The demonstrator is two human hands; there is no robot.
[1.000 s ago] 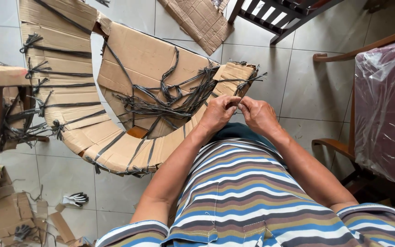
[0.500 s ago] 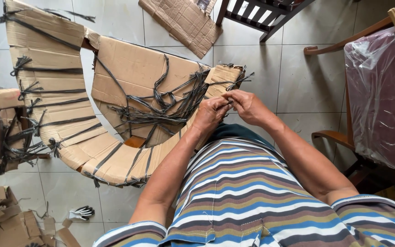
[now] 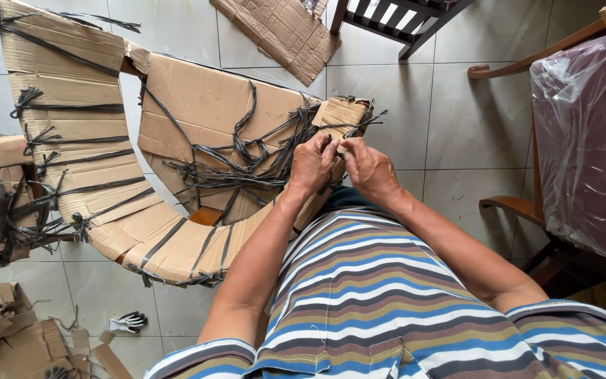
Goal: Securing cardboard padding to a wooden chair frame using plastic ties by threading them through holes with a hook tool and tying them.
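A curved chair frame wrapped in brown cardboard point(image 3: 198, 119) lies in front of me, bound with many black plastic straps point(image 3: 247, 165). My left hand point(image 3: 311, 165) and my right hand point(image 3: 367, 168) meet at the wrapped arm end point(image 3: 345, 114) on the right. Both pinch the black strapping there, fingers closed around a knot of it. The fingertips hide the exact spot they grip.
A wooden chair with a plastic-covered maroon cushion point(image 3: 587, 147) stands at the right. A loose cardboard sheet point(image 3: 278, 31) and a dark chair's legs point(image 3: 394, 21) lie ahead. Cardboard scraps point(image 3: 8, 337) and a work glove point(image 3: 129, 323) sit on the tile floor at lower left.
Both hands stay at the wrapped arm end, shifting slightly up and closer together on the straps. The view has tilted a little.
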